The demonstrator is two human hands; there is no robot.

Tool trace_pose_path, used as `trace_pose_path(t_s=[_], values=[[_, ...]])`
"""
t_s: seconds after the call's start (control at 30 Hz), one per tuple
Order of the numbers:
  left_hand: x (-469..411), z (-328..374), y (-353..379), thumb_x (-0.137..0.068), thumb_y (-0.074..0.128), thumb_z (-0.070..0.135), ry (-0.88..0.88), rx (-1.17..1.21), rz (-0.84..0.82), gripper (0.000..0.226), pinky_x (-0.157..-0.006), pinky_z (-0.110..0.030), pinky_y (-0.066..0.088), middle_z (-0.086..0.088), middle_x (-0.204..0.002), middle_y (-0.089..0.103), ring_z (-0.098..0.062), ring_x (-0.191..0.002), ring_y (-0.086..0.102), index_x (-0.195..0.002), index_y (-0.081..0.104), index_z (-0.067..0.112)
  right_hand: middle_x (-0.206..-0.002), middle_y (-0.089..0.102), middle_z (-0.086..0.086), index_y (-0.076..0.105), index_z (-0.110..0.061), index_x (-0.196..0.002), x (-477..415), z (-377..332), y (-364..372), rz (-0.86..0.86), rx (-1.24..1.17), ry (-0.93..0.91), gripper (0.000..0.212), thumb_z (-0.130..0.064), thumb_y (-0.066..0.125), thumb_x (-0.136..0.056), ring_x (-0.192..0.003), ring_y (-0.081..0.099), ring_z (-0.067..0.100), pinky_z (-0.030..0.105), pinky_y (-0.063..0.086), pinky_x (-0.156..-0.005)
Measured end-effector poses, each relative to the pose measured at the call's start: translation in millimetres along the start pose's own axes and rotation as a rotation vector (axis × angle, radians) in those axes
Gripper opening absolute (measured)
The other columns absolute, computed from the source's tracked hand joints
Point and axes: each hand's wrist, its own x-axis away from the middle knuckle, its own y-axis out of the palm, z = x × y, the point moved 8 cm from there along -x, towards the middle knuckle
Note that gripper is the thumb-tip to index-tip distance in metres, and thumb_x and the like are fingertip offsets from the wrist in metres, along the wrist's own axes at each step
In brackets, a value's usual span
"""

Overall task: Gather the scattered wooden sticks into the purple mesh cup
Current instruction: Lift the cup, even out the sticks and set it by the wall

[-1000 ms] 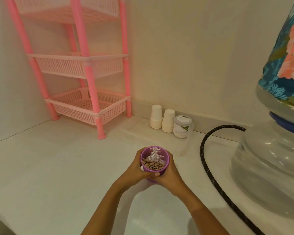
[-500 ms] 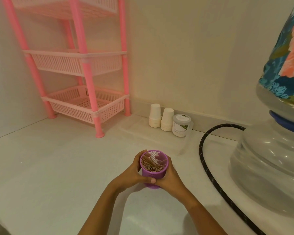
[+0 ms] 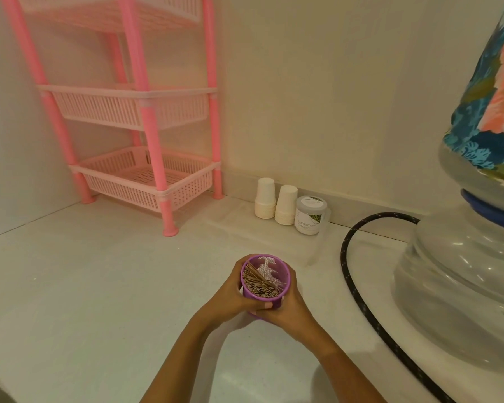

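The purple mesh cup stands near the middle of the white counter, clasped between both hands. A bundle of thin wooden sticks fills its left and front side. My left hand wraps the cup's left wall, thumb across the front. My right hand curls round its right wall and front. The cup's lower half is hidden by my fingers. No loose sticks show on the counter.
A pink three-tier basket rack stands at the back left. Two stacks of white paper cups and a small lidded jar line the wall. A black hose curves past a large clear water bottle on the right.
The cup has been tipped more upright, so the sticks now lean against its left wall. Both hands keep their grip and have barely shifted.
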Motion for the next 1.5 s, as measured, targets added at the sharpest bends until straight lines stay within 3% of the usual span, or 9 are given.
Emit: trace_pose_path(t_s=[0.2,0.3,0.43,0.7,0.93,1.1,1.2,1.33,1.5], values=[[4.0,7.2,-0.6,-0.063,0.084,0.015,-0.018,0.016,-0.130,0.083,-0.093,-0.023,0.052,0.012,-0.129,0.058,-0.009,-0.120,0.055,-0.132,0.042,0.036,-0.119,0.057,-0.027,0.041,-0.049,-0.125,-1.1,0.3,-1.9,-0.170,0.065,0.045,0.096,-0.034,0.094,-0.047,-0.117,0.055,0.001,0.022,0.058,-0.082],[4.9,7.5,1.5,-0.065,0.082,0.013,-0.024,0.056,-0.122,0.085,-0.098,-0.025,0.049,0.010,-0.133,0.054,-0.009,-0.123,0.053,-0.135,0.038,0.035,-0.118,0.057,-0.023,0.042,-0.041,-0.126,-4.4,-6.5,-8.4,-0.008,0.090,0.019,0.092,-0.034,0.093,-0.050,-0.112,0.057,0.000,0.013,0.054,-0.081],[3.0,6.0,5.6,-0.061,0.082,0.015,-0.032,0.072,-0.066,0.091,-0.093,-0.019,0.050,0.007,-0.135,0.050,-0.010,-0.123,0.051,-0.135,0.033,0.034,-0.127,0.048,-0.011,0.032,-0.040,-0.132,-4.3,-3.9,-8.8,0.096,0.214,0.029,0.092,-0.025,0.082,-0.057,-0.112,0.053,0.008,0.020,0.047,-0.088],[0.0,9.5,8.3,-0.057,0.083,0.019,-0.015,0.063,-0.005,0.096,-0.095,-0.020,0.049,0.008,-0.134,0.048,-0.009,-0.123,0.050,-0.137,0.031,0.030,-0.121,0.046,-0.019,0.033,-0.036,-0.134,-3.6,-2.0,-9.2,0.227,0.318,0.001,0.094,-0.056,0.077,-0.054,-0.113,0.049,0.004,0.006,0.043,-0.078],[-2.1,13.8,5.9,-0.061,0.083,0.015,-0.011,0.084,-0.167,0.083,-0.097,-0.032,0.051,0.006,-0.129,0.059,-0.015,-0.120,0.057,-0.132,0.044,0.033,-0.132,0.046,-0.018,0.028,-0.055,-0.131,-3.9,-5.3,-8.3,-0.200,0.095,0.081,0.109,-0.036,0.093,-0.045,-0.125,0.046,0.011,0.040,0.057,-0.090],[-7.9,9.2,9.2,-0.067,0.080,0.014,-0.035,0.138,-0.150,0.082,-0.100,-0.030,0.050,0.007,-0.135,0.053,-0.014,-0.124,0.053,-0.135,0.039,0.034,-0.122,0.050,-0.028,0.033,-0.058,-0.121,-9.7,-20.4,-19.2,-0.011,0.141,-0.001,0.097,-0.027,0.092,-0.050,-0.114,0.054,0.001,0.017,0.053,-0.086],[-8.7,2.5,12.8,-0.065,0.081,0.016,-0.058,0.129,-0.118,0.086,-0.094,-0.027,0.053,0.008,-0.133,0.053,-0.012,-0.120,0.055,-0.135,0.035,0.036,-0.130,0.052,-0.006,0.032,-0.032,-0.137,-6.7,-17.2,-13.3,0.127,0.087,-0.011,0.098,-0.014,0.089,-0.059,-0.118,0.055,0.015,0.011,0.051,-0.086],[-9.0,-2.0,11.5,-0.060,0.084,0.018,-0.060,0.115,-0.071,0.090,-0.090,-0.027,0.054,0.006,-0.130,0.056,-0.012,-0.117,0.057,-0.135,0.037,0.031,-0.119,0.052,-0.022,0.030,-0.044,-0.131,-4.8,-9.5,-7.6,-0.027,0.184,0.039,0.095,-0.023,0.087,-0.057,-0.109,0.059,0.007,0.029,0.052,-0.095],[-10.3,-0.1,8.6,-0.058,0.084,0.019,-0.059,0.109,-0.089,0.085,-0.090,-0.026,0.055,0.008,-0.127,0.059,-0.014,-0.117,0.058,-0.130,0.041,0.034,-0.120,0.044,-0.019,0.029,-0.039,-0.127,-6.4,-14.1,-8.4,0.095,0.100,0.002,0.093,-0.020,0.089,-0.059,-0.119,0.047,0.009,0.019,0.045,-0.093]])
